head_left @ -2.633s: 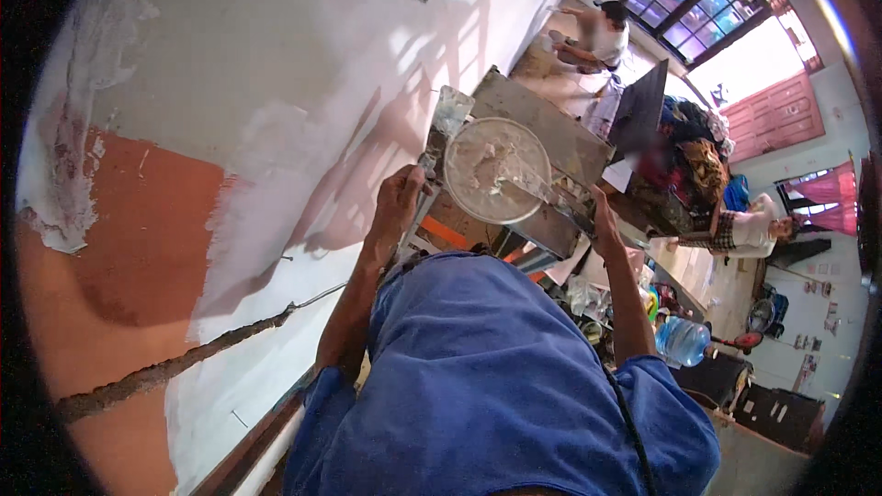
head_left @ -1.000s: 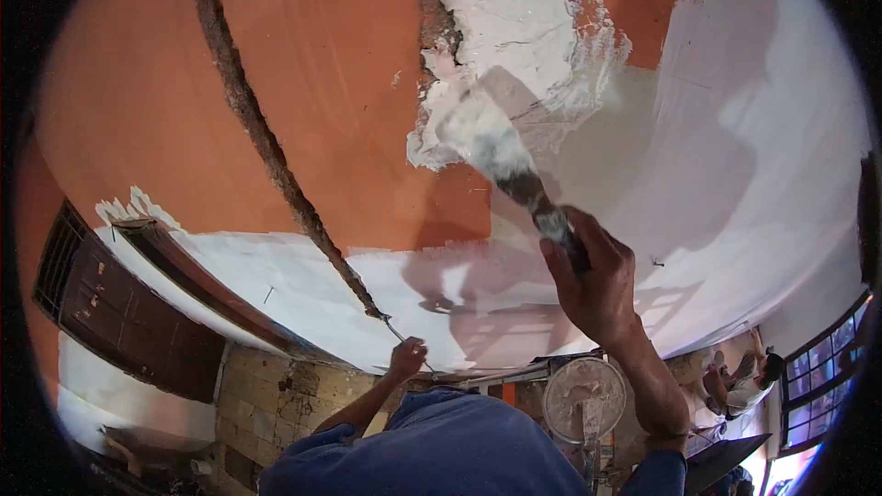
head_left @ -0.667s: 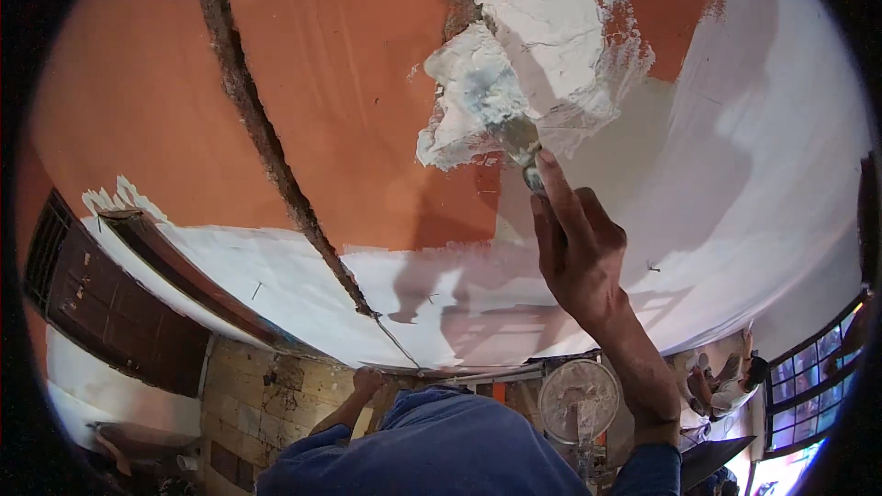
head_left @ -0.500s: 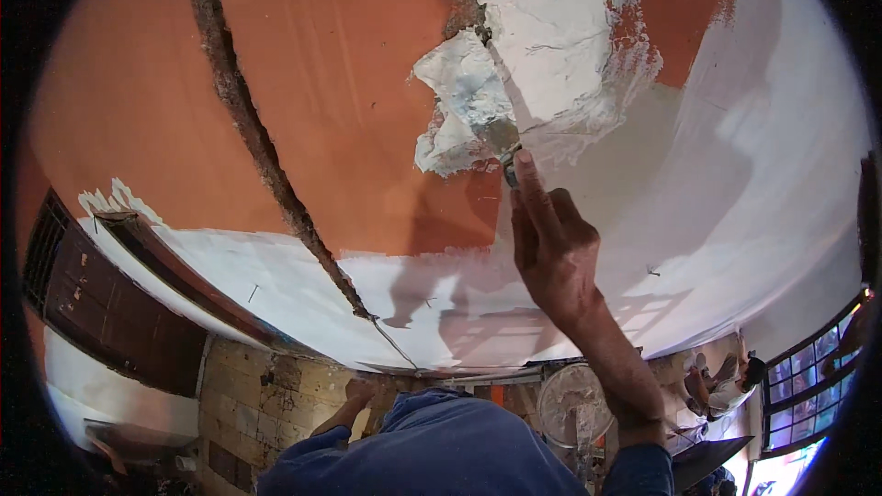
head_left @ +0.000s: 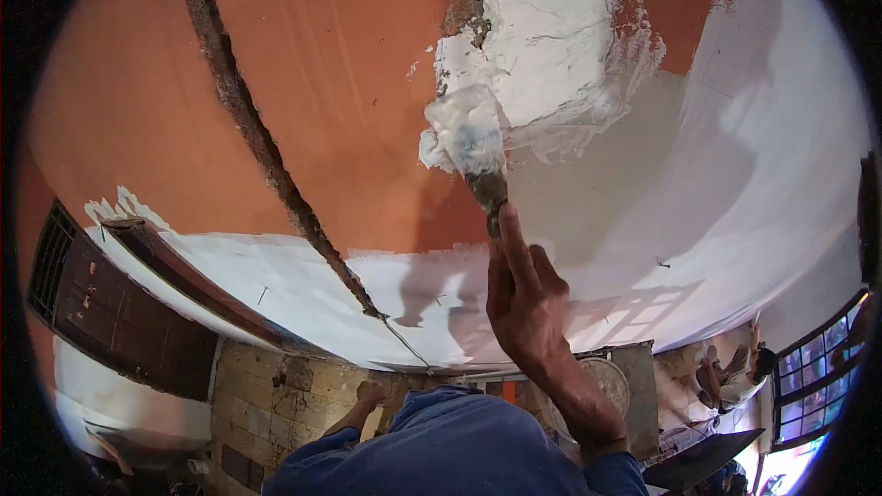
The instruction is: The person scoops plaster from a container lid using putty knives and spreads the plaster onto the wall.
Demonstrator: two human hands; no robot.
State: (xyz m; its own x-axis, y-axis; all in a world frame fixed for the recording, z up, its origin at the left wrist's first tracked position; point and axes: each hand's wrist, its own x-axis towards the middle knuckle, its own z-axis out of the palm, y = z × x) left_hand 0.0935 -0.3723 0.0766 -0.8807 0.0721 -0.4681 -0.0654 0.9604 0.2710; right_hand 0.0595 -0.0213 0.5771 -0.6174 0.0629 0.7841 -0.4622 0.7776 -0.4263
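My right hand (head_left: pixel 524 303) grips a putty knife (head_left: pixel 485 188), index finger along its handle, the blade loaded with white paste (head_left: pixel 464 124) against the wall (head_left: pixel 349 110). The blade is at the lower left edge of a thick white patch (head_left: pixel 551 37), below a rough broken strip (head_left: pixel 464 0). A long chiselled groove (head_left: pixel 248 129) runs down the orange paint to a thin line over the white band. My left hand (head_left: pixel 371 395) is low beside my blue shirt, small and unclear. A round container (head_left: pixel 614 384) with pale residue sits behind my right forearm.
Below are a tiled floor (head_left: pixel 257 404) and a grey board surface (head_left: pixel 661 377). A dark wooden door (head_left: pixel 119 321) is at left. Another person (head_left: pixel 735 381) crouches at lower right beside the wall, near a barred window (head_left: pixel 818 372). A nail (head_left: pixel 663 263) sticks out of the white paint.
Since the oldest frame, my view has turned up onto the wall. Lately the knife has moved down along the paste and my right hand down and left. My left hand has dropped from the thin line.
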